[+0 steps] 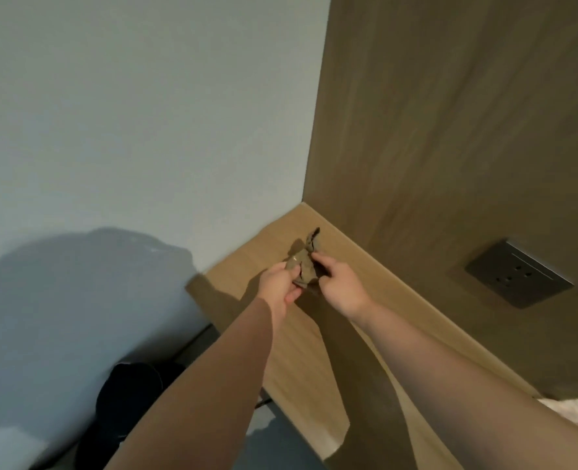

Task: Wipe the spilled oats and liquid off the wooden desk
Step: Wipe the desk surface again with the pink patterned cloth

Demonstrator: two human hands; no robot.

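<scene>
The likeliest slip is that the crumpled brown cloth (304, 268), bunched as it is, sheds oats or drips back onto the counter (243, 266), or over its left edge toward the dark bin (128, 401) on the floor, if pulled open carelessly. A wad would also probably smear rather than lift. No oats or liquid can be made out on the wood. The cloth lies between both hands near the counter's far corner. The left hand (279, 283) pinches its near-left side and the right hand (340, 286) its right, fingers curled into the folds. Whether it touches the counter cannot be told.
</scene>
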